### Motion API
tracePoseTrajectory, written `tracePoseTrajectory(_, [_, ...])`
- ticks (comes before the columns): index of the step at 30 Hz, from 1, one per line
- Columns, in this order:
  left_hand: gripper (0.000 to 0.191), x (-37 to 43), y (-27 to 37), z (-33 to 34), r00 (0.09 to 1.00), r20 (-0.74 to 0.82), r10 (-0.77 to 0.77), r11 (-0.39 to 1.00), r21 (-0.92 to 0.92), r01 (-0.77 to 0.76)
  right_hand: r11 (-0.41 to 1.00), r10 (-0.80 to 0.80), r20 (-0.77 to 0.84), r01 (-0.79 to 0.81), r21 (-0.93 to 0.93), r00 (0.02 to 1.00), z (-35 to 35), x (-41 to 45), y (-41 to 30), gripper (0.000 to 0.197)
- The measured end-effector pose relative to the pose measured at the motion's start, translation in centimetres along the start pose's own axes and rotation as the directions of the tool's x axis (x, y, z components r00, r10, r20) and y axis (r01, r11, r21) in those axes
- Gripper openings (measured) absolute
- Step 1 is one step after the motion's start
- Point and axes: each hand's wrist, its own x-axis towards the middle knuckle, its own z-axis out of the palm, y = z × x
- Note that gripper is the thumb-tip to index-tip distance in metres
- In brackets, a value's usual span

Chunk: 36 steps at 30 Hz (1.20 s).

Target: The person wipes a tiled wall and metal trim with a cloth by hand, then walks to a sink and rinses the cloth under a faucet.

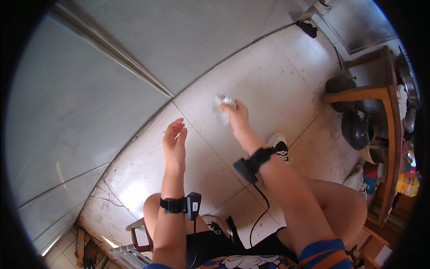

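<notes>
My right hand point(238, 116) is raised over the tiled floor point(215, 158) with its fingers closed around a small whitish, crumpled-looking item point(222, 103). That item is blurred, so its kind cannot be told. To its left my left hand point(174, 132) hangs in the air with curled fingers apart, holding nothing. Each forearm wears a black strap with a small black device point(194, 205) and a cable. Large grey panels point(127, 50) stand beyond the hands. Below the right hand, a black and white shoe point(279, 146) rests on the floor.
A wooden table frame point(362, 92) stands at the right, with dark pots point(357, 129) beneath it and bags behind. A striped folding seat point(129, 254) and a piece of wood point(80, 243) are at the lower left. A dark object point(307, 29) lies by the far wall.
</notes>
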Motion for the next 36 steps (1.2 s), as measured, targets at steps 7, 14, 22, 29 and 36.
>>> tracePoseTrajectory(7, [0.024, -0.4, -2.6, -4.2, 0.995, -0.097, -0.036, 0.988, 0.145, 0.05, 0.957, -0.094, -0.342, 0.18, 0.228, 0.935, -2.4, 15.9, -3.1, 0.022])
tracePoseTrajectory(14, [0.026, -1.0, -1.4, -4.5, 0.978, -0.201, -0.055, 0.984, 0.158, 0.088, 0.88, -0.264, -0.489, 0.415, 0.231, 0.831, -0.7, 25.8, -4.0, 0.028])
tracePoseTrajectory(22, [0.025, -0.6, -0.9, -3.7, 0.975, -0.219, -0.03, 0.963, 0.255, 0.087, 0.921, -0.276, -0.366, 0.353, 0.164, 0.889, 4.8, 19.7, -0.1, 0.029])
tracePoseTrajectory(29, [0.029, -0.1, -1.1, -0.1, 0.997, -0.074, -0.036, 0.961, 0.271, 0.055, 0.86, -0.37, -0.368, 0.464, 0.211, 0.853, -0.9, 23.9, -6.6, 0.028])
tracePoseTrajectory(36, [0.054, -8.7, 1.6, 9.9, 0.459, 0.833, -0.309, 0.917, 0.132, 0.377, 0.913, -0.126, -0.405, 0.266, 0.31, 0.905, -1.0, 21.9, -8.9, 0.026])
